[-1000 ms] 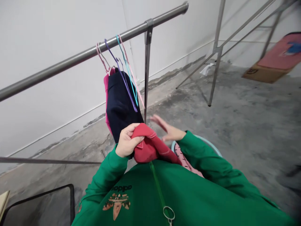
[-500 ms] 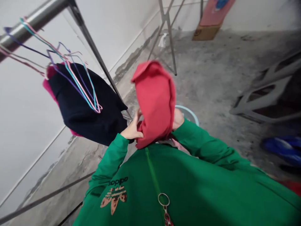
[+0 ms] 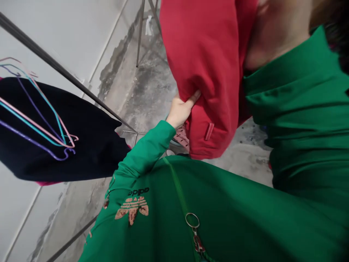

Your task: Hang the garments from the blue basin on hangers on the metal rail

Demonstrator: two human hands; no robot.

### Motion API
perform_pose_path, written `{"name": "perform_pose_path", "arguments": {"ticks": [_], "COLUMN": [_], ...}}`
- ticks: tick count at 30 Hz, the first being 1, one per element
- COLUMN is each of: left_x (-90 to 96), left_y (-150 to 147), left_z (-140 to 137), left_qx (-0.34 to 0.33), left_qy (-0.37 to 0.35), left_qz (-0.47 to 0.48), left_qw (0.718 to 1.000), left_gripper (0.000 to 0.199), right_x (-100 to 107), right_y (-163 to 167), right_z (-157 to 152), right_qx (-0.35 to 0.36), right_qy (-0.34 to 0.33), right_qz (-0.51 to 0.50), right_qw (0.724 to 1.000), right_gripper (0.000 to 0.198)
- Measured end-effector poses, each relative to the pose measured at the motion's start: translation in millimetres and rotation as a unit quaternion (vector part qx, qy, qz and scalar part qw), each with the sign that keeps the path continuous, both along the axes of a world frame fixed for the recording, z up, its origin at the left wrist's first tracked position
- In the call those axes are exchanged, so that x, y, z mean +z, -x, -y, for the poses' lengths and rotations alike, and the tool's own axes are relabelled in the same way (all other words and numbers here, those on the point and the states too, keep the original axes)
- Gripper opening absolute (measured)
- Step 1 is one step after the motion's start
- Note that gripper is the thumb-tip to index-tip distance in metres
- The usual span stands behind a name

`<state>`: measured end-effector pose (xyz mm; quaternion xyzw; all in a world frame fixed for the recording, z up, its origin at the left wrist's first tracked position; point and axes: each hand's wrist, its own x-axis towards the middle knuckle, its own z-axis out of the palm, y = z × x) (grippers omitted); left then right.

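A red cloth garment (image 3: 207, 65) hangs in front of my chest, its upper part running out of the picture at the top. A small loop or tag shows near its lower edge. My left hand (image 3: 184, 109) grips the garment's left side, thumb pressed on the cloth and the other fingers behind it. My right hand (image 3: 280, 32) is raised close to the camera at the upper right, against the garment's right side. It is blurred, and its fingers are hidden.
At left, a dark garment (image 3: 54, 109) and several thin hangers (image 3: 35, 127) hang beside a metal rack pole (image 3: 62, 71). Another metal stand (image 3: 140, 40) rises behind on the concrete floor (image 3: 147, 87). Below my left hand is a patterned pink cloth (image 3: 181, 136).
The red garment has come up and closer to the camera. My right hand has risen from behind it to the upper right. My left hand has moved up and right with the cloth.
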<state>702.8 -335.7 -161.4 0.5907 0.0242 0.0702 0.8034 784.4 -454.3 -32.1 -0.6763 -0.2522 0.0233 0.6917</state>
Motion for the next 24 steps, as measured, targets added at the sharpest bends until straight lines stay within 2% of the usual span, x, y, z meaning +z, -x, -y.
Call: {"name": "perform_pose_path", "arguments": {"ticks": [1,2,3,4,5,7,9,11,13,16,19,20,22,24], "left_x": [-2.0,-4.4,-7.2,-10.0,-12.7,-17.3,-21.1,-26.1,-34.4,-53.7,-76.0,-82.8,-94.0,-101.4], "left_y": [-8.9,-17.2,-24.5,-30.1,-33.3,-31.1,-17.1,5.5,31.6,68.7,101.0,111.1,130.7,149.1], "left_z": [2.8,4.5,4.7,3.0,-0.8,-15.3,-37.3,-61.5,-81.9,-98.5,-101.0,-100.2,-98.0,-96.4], "left_qx": [-0.009,-0.019,-0.029,-0.035,-0.038,-0.039,-0.053,-0.070,-0.050,0.003,0.031,0.040,0.063,0.085], "left_qy": [-0.003,-0.010,-0.021,-0.038,-0.064,-0.123,-0.157,-0.134,-0.106,-0.080,-0.049,-0.040,-0.030,-0.031], "left_qz": [0.004,0.007,0.008,0.007,0.002,-0.016,-0.049,-0.106,-0.174,-0.255,-0.320,-0.341,-0.378,-0.404], "left_qw": [1.000,1.000,0.999,0.999,0.997,0.991,0.985,0.983,0.978,0.964,0.946,0.938,0.923,0.910], "left_gripper": [0.029,0.028,0.028,0.028,0.028,0.032,0.039,0.038,0.028,0.016,0.015,0.017,0.020,0.021], "right_x": [-11.3,-24.6,-39.0,-53.2,-66.3,-86.1,-95.5,-96.3,-93.0,-91.7,-109.8,-122.2,-156.1,-198.3], "right_y": [0.9,1.2,0.4,-1.9,-5.6,-16.0,-26.7,-35.1,-41.7,-53.3,-68.2,-72.4,-76.0,-69.7], "right_z": [3.0,4.8,6.0,7.0,8.3,12.7,19.2,25.5,29.7,33.2,40.5,44.5,53.3,60.0], "right_qx": [0.048,0.082,0.095,0.086,0.057,-0.010,-0.038,-0.031,-0.013,0.013,0.021,0.018,0.007,-0.002], "right_qy": [0.025,0.047,0.060,0.064,0.059,0.030,0.006,-0.015,-0.039,-0.070,-0.077,-0.065,0.015,0.161], "right_qz": [-0.040,-0.079,-0.105,-0.126,-0.145,-0.190,-0.233,-0.251,-0.232,-0.178,-0.175,-0.190,-0.242,-0.298], "right_qw": [0.998,0.992,0.988,0.986,0.986,0.981,0.972,0.967,0.972,0.982,0.981,0.979,0.970,0.941], "right_gripper": [0.042,0.037,0.046,0.055,0.056,0.042,0.027,0.019,0.014,0.019,0.028,0.029,0.031,0.033]}}
